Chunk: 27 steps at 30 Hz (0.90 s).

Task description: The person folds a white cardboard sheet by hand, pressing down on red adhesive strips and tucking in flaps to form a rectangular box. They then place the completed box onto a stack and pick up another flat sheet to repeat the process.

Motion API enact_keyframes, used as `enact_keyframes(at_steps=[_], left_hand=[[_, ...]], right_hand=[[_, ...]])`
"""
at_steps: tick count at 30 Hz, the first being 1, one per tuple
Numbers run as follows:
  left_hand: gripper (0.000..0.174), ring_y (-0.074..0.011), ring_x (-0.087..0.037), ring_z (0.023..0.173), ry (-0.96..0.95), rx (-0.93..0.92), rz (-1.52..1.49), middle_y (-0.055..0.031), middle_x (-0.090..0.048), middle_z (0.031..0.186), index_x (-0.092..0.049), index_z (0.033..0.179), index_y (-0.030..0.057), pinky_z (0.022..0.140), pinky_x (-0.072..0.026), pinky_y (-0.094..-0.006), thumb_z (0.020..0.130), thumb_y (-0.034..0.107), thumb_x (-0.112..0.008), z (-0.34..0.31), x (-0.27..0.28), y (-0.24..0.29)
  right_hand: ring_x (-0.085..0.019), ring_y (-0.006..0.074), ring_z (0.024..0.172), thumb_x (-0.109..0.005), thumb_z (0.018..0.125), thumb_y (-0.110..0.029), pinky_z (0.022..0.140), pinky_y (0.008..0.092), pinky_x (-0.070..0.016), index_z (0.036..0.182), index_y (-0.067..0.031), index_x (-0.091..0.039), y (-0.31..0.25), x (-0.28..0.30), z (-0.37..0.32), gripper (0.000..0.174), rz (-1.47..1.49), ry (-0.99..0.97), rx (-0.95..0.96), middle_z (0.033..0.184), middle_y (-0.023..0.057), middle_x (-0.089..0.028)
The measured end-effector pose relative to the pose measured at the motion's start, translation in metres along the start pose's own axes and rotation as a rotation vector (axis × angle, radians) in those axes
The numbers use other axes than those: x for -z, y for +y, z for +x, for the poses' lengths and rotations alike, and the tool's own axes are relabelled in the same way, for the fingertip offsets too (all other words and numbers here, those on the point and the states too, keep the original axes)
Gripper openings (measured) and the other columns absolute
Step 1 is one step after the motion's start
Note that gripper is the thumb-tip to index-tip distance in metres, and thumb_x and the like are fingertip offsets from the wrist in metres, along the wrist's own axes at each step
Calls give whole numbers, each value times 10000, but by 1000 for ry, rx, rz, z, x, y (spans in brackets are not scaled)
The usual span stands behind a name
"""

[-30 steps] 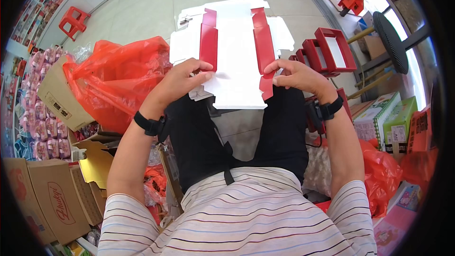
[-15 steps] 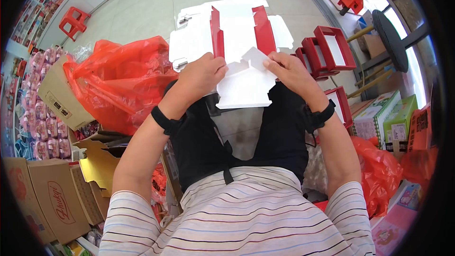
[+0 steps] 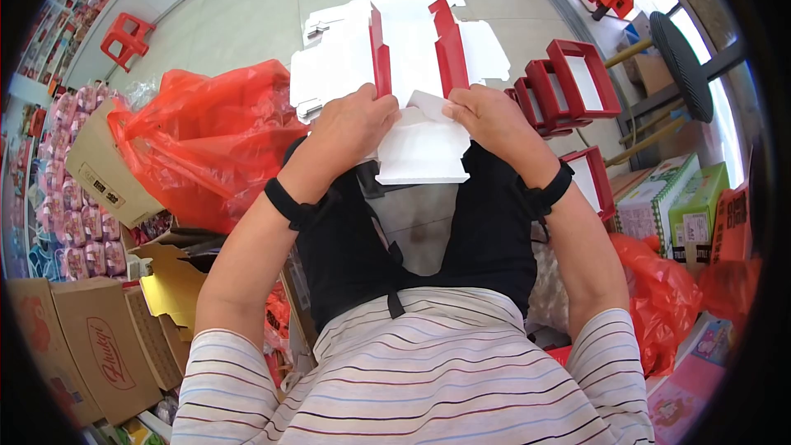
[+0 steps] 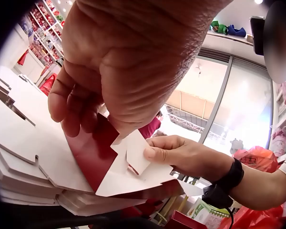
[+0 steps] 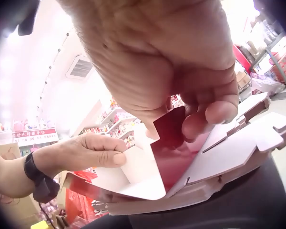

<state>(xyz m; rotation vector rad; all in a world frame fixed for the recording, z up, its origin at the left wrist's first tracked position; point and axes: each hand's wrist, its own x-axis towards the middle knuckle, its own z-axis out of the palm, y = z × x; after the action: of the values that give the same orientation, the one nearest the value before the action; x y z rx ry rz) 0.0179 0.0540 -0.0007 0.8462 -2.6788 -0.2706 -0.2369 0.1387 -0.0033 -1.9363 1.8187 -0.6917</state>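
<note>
A white cardboard sheet with red side walls (image 3: 450, 53) lies on a stack of flat white card (image 3: 325, 70) over the knees. The left hand (image 3: 350, 125) pinches its left side wall near the fold. At the opposite side the right hand (image 3: 494, 119) holds the right wall, thumb on a white end flap (image 3: 430, 105) that tilts inward. In the left wrist view, the right hand (image 4: 190, 155) has its thumb on the white flap (image 4: 137, 151). The right wrist view shows the left hand (image 5: 86, 152) with its thumb along the inner side of the card.
Red open boxes (image 3: 583, 82) stand to the right, near a round black stool (image 3: 681, 66). A red plastic bag (image 3: 214, 140) and brown cartons (image 3: 103, 346) are on the left. Farther off on the floor stands a red stool (image 3: 128, 37).
Both hands have moved inward from the sheet's outspread sides. The red side walls have risen more upright, and the near end flaps have folded inward.
</note>
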Motion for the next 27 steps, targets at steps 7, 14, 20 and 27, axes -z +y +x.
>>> enact_keyframes(at_steps=[7, 14, 20, 27], left_hand=[[115, -316, -661, 850, 10, 66, -25, -97, -614, 922, -684, 1030, 113, 737, -537, -459, 1008, 224, -698, 3, -3, 3], [149, -240, -659, 1105, 418, -123, 88, -45, -716, 1101, -736, 1068, 125, 1055, -450, -466, 939, 195, -756, 19, -12, 18], [68, -236, -677, 1040, 142, -118, 87, -36, -749, 933, -740, 987, 114, 1024, -462, -421, 958, 173, -720, 22, -34, 7], [119, -268, -667, 975, 25, -50, 41, -55, -751, 902, -742, 972, 94, 908, -495, -416, 987, 201, -693, 27, -28, 9]], right_hand=[[-729, 391, 859, -686, 1011, -307, 722, 505, -569, 1000, -80, -730, -2, -9, 1, 232, -331, 49, 66, 911, 183, -709], [-741, 395, 861, -692, 1007, -311, 707, 508, -572, 994, -67, -728, -5, -7, 3, 247, -334, 10, 53, 862, 178, -715], [-725, 388, 902, -673, 1009, -241, 783, 462, -569, 1049, -46, -717, 5, -1, 1, 204, -12, -25, -2, 945, 198, -739], [-717, 364, 964, -654, 966, -160, 859, 395, -571, 1206, -25, -681, 22, 13, -18, 277, 307, -49, 68, 1128, 168, -732]])
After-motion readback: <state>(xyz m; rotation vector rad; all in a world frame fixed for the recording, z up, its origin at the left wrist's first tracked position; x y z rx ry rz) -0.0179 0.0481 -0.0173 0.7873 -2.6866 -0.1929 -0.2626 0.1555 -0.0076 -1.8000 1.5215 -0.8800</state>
